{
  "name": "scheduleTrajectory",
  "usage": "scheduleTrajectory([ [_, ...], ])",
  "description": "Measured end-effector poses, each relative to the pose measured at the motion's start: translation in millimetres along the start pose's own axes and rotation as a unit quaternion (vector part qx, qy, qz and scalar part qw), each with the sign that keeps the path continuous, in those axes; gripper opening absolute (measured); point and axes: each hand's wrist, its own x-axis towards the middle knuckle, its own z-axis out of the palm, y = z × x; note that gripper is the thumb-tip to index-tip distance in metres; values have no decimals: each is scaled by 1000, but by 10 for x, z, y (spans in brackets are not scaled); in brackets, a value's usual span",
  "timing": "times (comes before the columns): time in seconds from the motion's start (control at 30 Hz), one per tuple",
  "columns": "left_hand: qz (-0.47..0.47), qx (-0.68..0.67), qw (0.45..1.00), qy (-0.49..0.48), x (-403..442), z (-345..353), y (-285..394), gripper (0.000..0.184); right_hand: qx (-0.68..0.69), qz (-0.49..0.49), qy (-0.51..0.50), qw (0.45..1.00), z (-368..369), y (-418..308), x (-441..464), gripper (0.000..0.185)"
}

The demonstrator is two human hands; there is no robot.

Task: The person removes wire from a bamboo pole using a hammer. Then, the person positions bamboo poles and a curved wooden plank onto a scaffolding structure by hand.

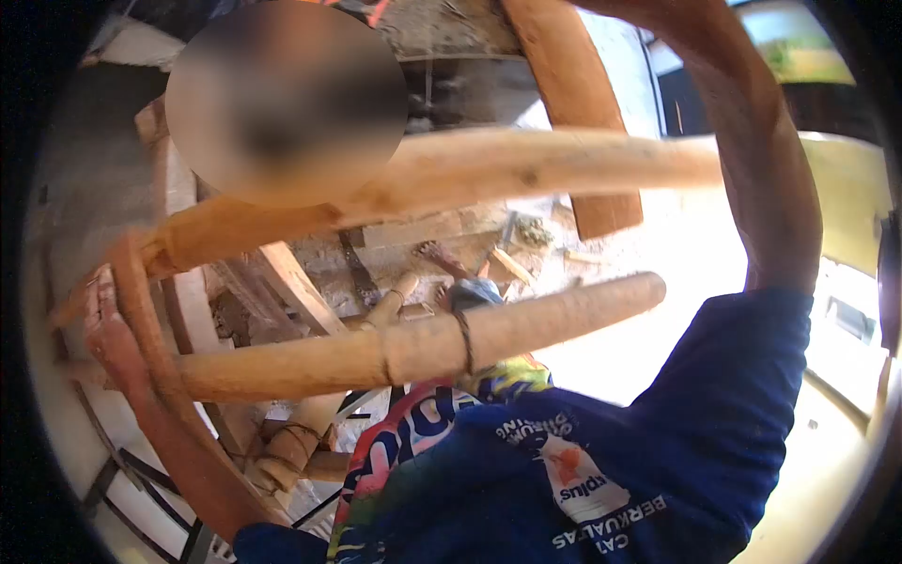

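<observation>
My left hand (108, 305) is at the far left, blurred, and looks closed round the left end of a thick, pale upper pole (526, 169). That pole runs across the view to my right forearm. My left forearm crosses the left part of a lower round pole (310, 368), which has a dark band round it and a rounded right end. My right arm is raised along the right side, passing in front of the upper pole; its hand lies beyond the top edge.
A reddish wooden board (601, 122) stands at the upper middle. Bound poles (287, 451) and timber pieces (301, 287) are at the lower left. Bare feet (446, 258) show below, near rubble. A blurred oval hides the upper left. Bright glare covers the right-hand floor.
</observation>
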Motion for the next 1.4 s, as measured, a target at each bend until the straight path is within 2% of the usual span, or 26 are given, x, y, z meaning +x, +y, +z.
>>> scheduleTrajectory([
  [0.07, -4, 32, 999, 7, -55, 28, 90, 39, 8, 114, 56, 992, -306, -78, -551, 20],
  [0.1, 9, 29, 1000, -2, -68, 40, 73, 39, -17, 53, 69, 996, -470, -19, -802, 20],
  [0.17, 40, 39, 998, -9, 31, -4, -82, 40, -46, 4, 83, 996, -717, 3, -1421, 20],
  [0.2, 62, 41, 997, -14, 74, -28, -142, 42, -17, 110, 167, 980, -773, -35, -1811, 20],
  [0.27, 65, 16, 997, -33, 124, -43, -187, 42, -41, 294, 260, 919, -854, -41, -2640, 25],
  [0.3, 60, -7, 997, -50, 141, -45, -196, 43, -95, 375, 271, 882, -827, -80, -3023, 27],
  [0.37, 64, 10, 997, -45, 140, -54, -176, 43, -5, 521, 308, 796, -653, -429, -3508, 28],
  [0.4, 57, 31, 997, -37, 153, -51, -175, 44, 75, 541, 344, 763, -453, -498, -3915, 29],
  [0.43, 67, 26, 996, -43, 178, -51, -200, 44, 83, 594, 310, 738, -255, -606, -4300, 27],
  [0.5, 129, 122, 984, -31, 294, -82, -319, 45, 137, 681, 291, 658, 266, -873, -4998, 25],
  [0.57, 147, 94, 984, -38, 432, -61, -458, 45, 164, 742, 232, 607, 828, -1233, -5707, 29],
  [0.63, 146, 62, 986, -48, 546, -57, -583, 45, 203, 780, 223, 548, 1280, -1707, -6078, 26],
  [0.7, 124, 37, 990, -56, 464, -60, -469, 45, 186, 794, 150, 560, 1544, -2109, -6249, 26],
  [0.77, 125, 83, 987, -51, 329, -98, -372, 44, 176, 808, 69, 558, 1724, -2361, -6334, 26],
  [0.9, 125, 52, 990, -48, 348, -99, -453, 44, 217, 790, 20, 573, 1972, -2522, -6394, 27],
  [0.93, 122, 41, 991, -44, 349, -93, -472, 44, 218, 790, 20, 572, 2027, -2515, -6436, 27],
  [1.0, 120, 34, 991, -41, 330, -97, -475, 43, 181, 738, 13, 650, 2161, -2492, -6543, 28],
  [1.1, 143, 65, 987, -31, 155, -123, -341, 42, 167, 741, 11, 651, 2201, -2426, -6607, 28],
  [1.17, 100, 59, 993, -19, 28, -111, -244, 41, 164, 742, 6, 650, 2144, -2362, -6586, 30],
  [1.4, 93, 51, 994, -24, 135, -108, -469, 41, 146, 743, -33, 653, 2100, -2360, -6664, 32],
])
